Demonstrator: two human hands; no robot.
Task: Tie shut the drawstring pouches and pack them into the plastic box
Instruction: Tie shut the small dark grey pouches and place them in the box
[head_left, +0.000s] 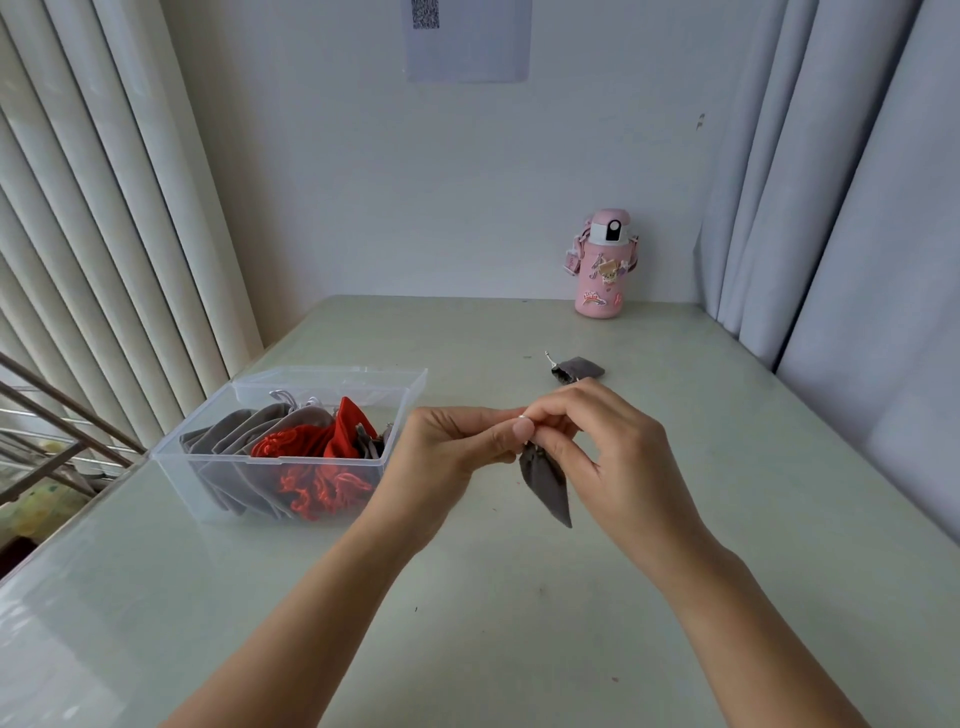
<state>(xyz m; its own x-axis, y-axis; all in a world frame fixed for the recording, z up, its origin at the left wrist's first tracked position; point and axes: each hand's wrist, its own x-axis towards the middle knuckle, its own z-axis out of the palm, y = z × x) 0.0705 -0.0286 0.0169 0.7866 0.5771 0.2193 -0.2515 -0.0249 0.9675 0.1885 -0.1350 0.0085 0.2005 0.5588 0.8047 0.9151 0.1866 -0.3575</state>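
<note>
A small grey drawstring pouch (546, 483) hangs above the table between my hands. My left hand (447, 452) and my right hand (597, 457) both pinch its drawstring at the gathered mouth, fingertips meeting near the top. A clear plastic box (218, 467) with its lid flipped back stands to the left, holding several grey and red pouches (311, 441). A second grey pouch (579, 370) lies on the table beyond my right hand, its cord ends sticking out to the left.
A pink water bottle (601, 265) stands at the table's back edge by the wall. Curtains hang at the right and vertical blinds at the left. A metal railing shows past the table's left edge.
</note>
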